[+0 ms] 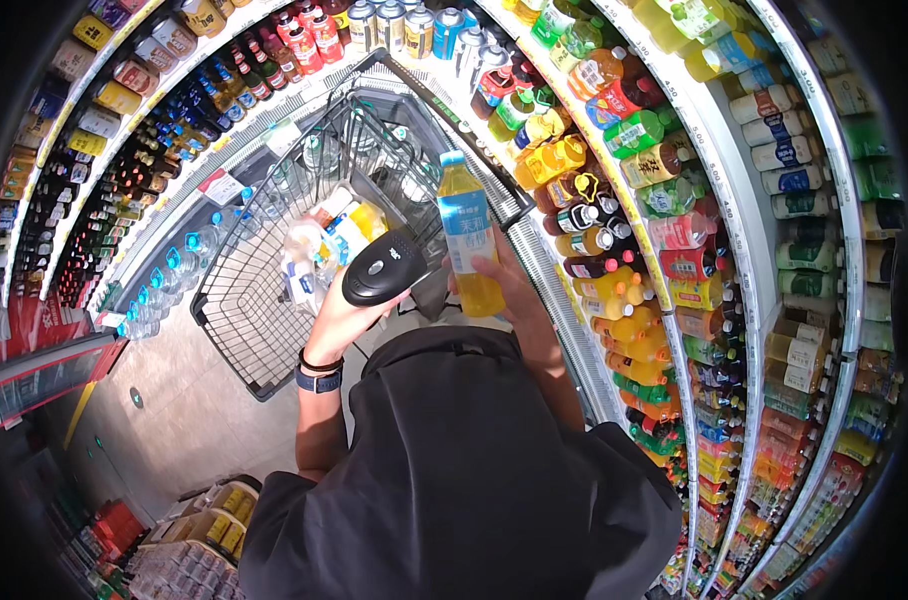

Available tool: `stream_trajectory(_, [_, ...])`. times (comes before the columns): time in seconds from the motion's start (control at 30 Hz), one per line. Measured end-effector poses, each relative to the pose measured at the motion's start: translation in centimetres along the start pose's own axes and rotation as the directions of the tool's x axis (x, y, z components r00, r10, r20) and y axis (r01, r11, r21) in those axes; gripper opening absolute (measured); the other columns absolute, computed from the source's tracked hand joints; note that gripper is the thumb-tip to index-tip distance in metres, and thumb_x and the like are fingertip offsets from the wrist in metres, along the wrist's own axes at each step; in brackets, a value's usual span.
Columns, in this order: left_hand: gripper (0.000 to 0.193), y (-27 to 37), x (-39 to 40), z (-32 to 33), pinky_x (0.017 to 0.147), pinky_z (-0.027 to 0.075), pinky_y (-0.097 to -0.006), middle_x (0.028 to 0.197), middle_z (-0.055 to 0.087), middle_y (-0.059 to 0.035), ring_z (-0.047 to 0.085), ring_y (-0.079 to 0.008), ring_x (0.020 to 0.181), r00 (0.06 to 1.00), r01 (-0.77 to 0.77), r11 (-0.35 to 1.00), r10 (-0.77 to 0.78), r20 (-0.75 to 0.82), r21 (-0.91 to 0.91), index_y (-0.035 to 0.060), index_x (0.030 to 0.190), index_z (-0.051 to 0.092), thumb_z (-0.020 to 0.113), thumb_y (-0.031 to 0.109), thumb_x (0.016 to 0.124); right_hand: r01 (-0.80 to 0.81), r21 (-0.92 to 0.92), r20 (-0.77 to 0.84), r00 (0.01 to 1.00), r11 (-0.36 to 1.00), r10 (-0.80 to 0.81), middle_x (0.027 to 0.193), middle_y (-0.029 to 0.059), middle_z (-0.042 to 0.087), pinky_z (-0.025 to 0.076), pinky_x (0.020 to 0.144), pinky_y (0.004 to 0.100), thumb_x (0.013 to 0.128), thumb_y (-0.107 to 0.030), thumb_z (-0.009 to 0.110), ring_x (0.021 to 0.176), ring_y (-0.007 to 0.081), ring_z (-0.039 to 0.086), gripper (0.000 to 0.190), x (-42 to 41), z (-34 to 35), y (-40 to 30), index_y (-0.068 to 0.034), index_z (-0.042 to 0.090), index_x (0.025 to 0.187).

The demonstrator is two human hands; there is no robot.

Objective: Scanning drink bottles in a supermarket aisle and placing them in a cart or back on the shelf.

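Note:
My left hand (349, 319) is closed around a black handheld barcode scanner (382, 274), its rounded head facing up. A dark watch and a bracelet circle that wrist. In my right hand (510, 281) is a plastic bottle of yellow drink (469, 232) with a pale blue cap and a blue-and-white label bearing writing. The bottle stands nearly upright, just right of the scanner and apart from it. Beyond both hands is a wire shopping cart (236, 322). A clear plastic bag (296, 247) with packaged goods sits in it, partly hidden by the scanner.
Shelves of bottled drinks (634, 135) curve along my right side. More shelves with cans and glass bottles (191, 105) run ahead and left. Large water bottles (172, 259) line the floor level beside the cart. Stacked cartons of cans (206, 517) stand behind me at the left.

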State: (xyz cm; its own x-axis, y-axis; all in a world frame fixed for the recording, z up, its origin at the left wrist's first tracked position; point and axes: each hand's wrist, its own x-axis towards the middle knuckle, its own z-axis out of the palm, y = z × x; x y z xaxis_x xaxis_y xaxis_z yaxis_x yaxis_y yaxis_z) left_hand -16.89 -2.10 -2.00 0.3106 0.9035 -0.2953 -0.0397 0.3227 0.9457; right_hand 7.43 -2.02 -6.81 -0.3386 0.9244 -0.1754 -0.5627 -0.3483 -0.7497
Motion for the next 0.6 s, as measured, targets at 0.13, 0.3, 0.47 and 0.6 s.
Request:
stream_trajectory(0.13, [0.019, 0.1, -0.2, -0.4, 0.051, 0.041, -0.0210, 0.073, 0.062, 0.0024, 0.052, -0.0039, 0.058, 1.000, 0.002, 1.000, -0.002, 0.028, -0.010, 0.0025, 0.096, 0.064, 0.075, 0.005, 0.081, 0.019, -0.003, -0.017, 1.000, 1.000, -0.019, 0.101, 0.0176, 0.061, 0.055, 0.068, 0.0364, 0.090, -0.018, 0.062, 0.078, 0.0257, 0.067, 0.052, -0.4, 0.2, 0.7, -0.008, 0.032, 0.132])
stream_trajectory(0.3, [0.019, -0.8, -0.5, -1.2, 0.052, 0.042, -0.0210, 0.070, 0.061, 0.0026, 0.052, -0.0041, 0.057, 0.999, -0.017, 1.000, 0.016, 0.051, 0.020, 0.0026, 0.095, 0.064, 0.075, 0.007, 0.081, 0.017, -0.070, -0.061, 0.998, 0.997, -0.021, 0.104, 0.0192, 0.059, 0.055, 0.069, 0.0372, 0.088, -0.027, 0.063, 0.080, 0.0277, 0.066, 0.057, -1.2, 0.8, 1.3, -0.006, 0.034, 0.132])
stream_trajectory(0.47, [0.021, -1.4, -1.3, -1.9, 0.055, 0.043, -0.0209, 0.072, 0.061, 0.0019, 0.053, -0.0049, 0.059, 0.998, -0.002, 1.000, 0.002, 0.064, -0.005, 0.0022, 0.098, 0.063, 0.074, 0.004, 0.080, 0.027, -0.060, -0.064, 0.997, 0.998, -0.031, 0.103, 0.0184, 0.060, 0.055, 0.072, 0.0370, 0.089, -0.030, 0.061, 0.081, 0.0267, 0.066, 0.053, -1.8, 1.0, 2.6, -0.004, 0.037, 0.129])
stream_trajectory(0.6, [0.021, -1.8, -1.6, -2.1, 0.054, 0.043, -0.0205, 0.071, 0.062, 0.0019, 0.054, -0.0038, 0.059, 0.998, -0.029, 0.995, 0.034, 0.057, -0.093, 0.0017, 0.100, 0.065, 0.073, 0.007, 0.082, 0.007, -0.008, -0.085, 0.996, 1.000, -0.007, 0.105, 0.0177, 0.061, 0.055, 0.074, 0.0371, 0.090, -0.032, 0.060, 0.083, 0.0253, 0.066, 0.052, -1.2, 0.8, 3.0, -0.002, 0.042, 0.127])
